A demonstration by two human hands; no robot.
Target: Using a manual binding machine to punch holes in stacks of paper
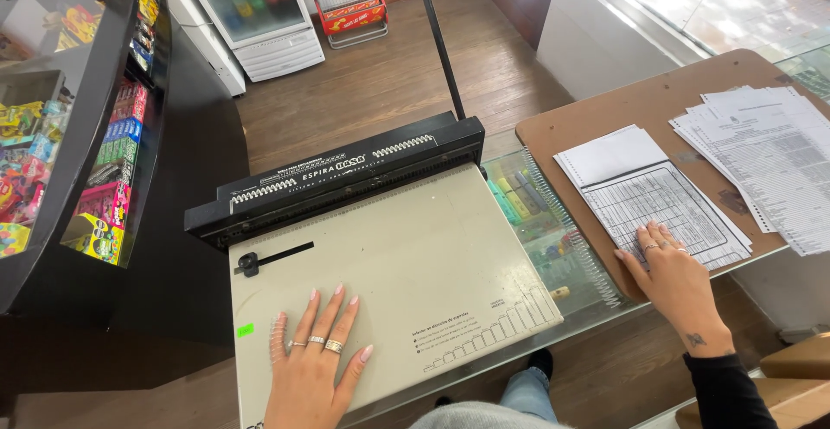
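My left hand [313,358] lies flat, fingers spread, on the beige bed of a spiral binding machine [415,247], near its front left corner. It wears several rings and holds nothing. The machine's black punch bar runs along the back, with a tall black lever [437,38] rising from its right end. My right hand [670,269] rests palm down on the lower corner of a stack of printed sheets [661,200] with punched holes along the edge. That stack sits on a brown board [605,118] to the right of the machine.
More printed papers [769,156] are fanned out at the far right. The machine stands on a glass counter [553,239] showing stationery beneath. A dark shelf with sweets [112,161] stands left. A drinks fridge [259,14] and a wire rack [347,1] stand across the wooden floor.
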